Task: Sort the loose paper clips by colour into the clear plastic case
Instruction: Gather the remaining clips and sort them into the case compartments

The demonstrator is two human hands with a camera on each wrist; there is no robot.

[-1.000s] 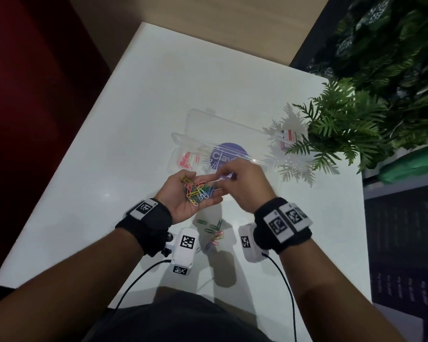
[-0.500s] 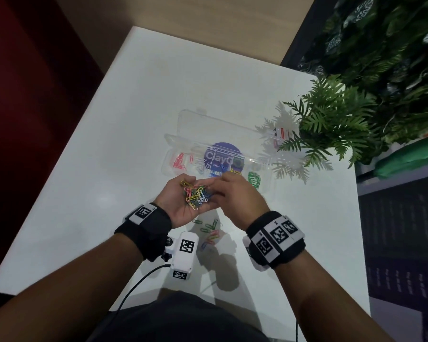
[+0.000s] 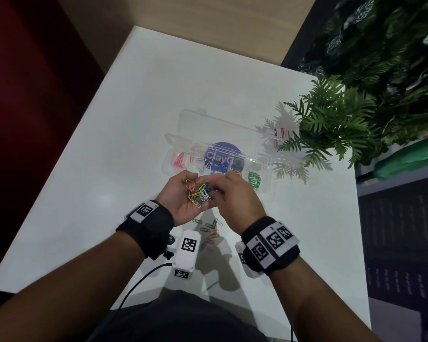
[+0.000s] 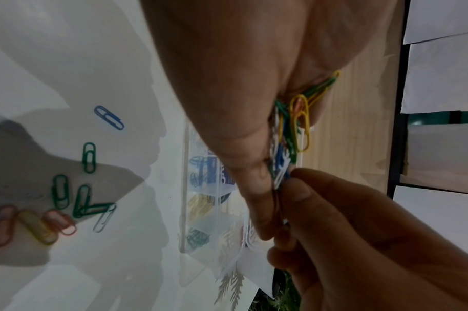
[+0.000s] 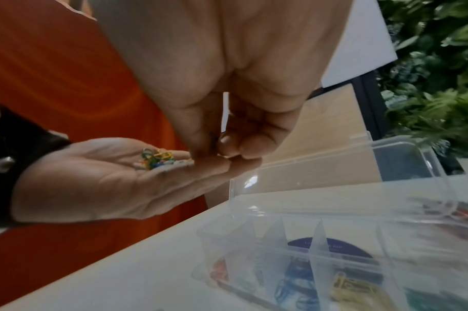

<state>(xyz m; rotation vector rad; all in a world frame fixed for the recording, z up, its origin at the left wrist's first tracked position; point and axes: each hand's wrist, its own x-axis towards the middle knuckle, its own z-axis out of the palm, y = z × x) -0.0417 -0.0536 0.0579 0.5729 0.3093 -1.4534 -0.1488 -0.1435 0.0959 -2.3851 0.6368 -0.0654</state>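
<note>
My left hand point(image 3: 181, 203) is cupped palm up over the white table point(image 3: 124, 134), carrying a pile of mixed paper clips point(image 3: 198, 191); the pile point(image 5: 158, 158) also shows in the right wrist view. My right hand point(image 3: 218, 191) reaches into that pile, with thumb and forefinger pinching one clip point(image 4: 279, 181) whose colour I cannot tell. Just beyond the hands lies the clear plastic case point(image 3: 266, 166), lid point(image 3: 220, 129) folded back. Its compartments hold red clips point(image 3: 179, 160), blue clips point(image 3: 218, 169), yellow clips point(image 3: 235, 172) and green clips point(image 3: 254, 180).
Several loose clips point(image 3: 209, 230) lie on the table below my hands, green, red, yellow, white and blue ones point(image 4: 78, 202). A leafy plant point(image 3: 331, 124) overhangs the case's right end. The table's edges run close on the left and right.
My right hand has drawn back from over the case to the pile in my left palm and now pinches a clip there. The left hand has stayed put.
</note>
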